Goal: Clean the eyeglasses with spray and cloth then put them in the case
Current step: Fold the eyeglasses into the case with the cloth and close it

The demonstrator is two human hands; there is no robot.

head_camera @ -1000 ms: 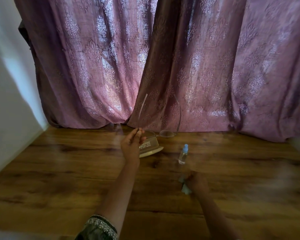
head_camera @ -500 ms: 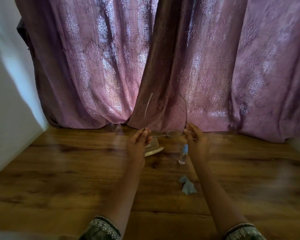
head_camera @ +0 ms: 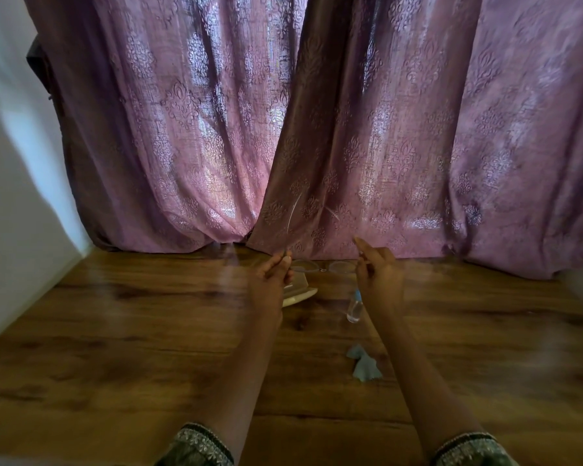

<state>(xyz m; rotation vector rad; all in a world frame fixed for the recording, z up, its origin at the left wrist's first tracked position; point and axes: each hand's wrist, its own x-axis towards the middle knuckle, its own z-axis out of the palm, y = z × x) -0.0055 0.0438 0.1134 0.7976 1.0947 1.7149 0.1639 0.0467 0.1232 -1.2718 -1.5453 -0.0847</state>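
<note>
Clear glass spans the two hands: the left hand and right hand each pinch one end of the eyeglasses, temples tilted upward. Just beneath, on the wooden floor, sit the pale case and spray bottle; the blue cloth lies nearer the person.

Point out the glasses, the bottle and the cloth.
glasses [head_camera: 322,269], head view, bridge between the lenses.
bottle [head_camera: 353,311], head view, clear body below the cap.
cloth [head_camera: 367,368], head view, middle of the crumpled fabric.
</note>
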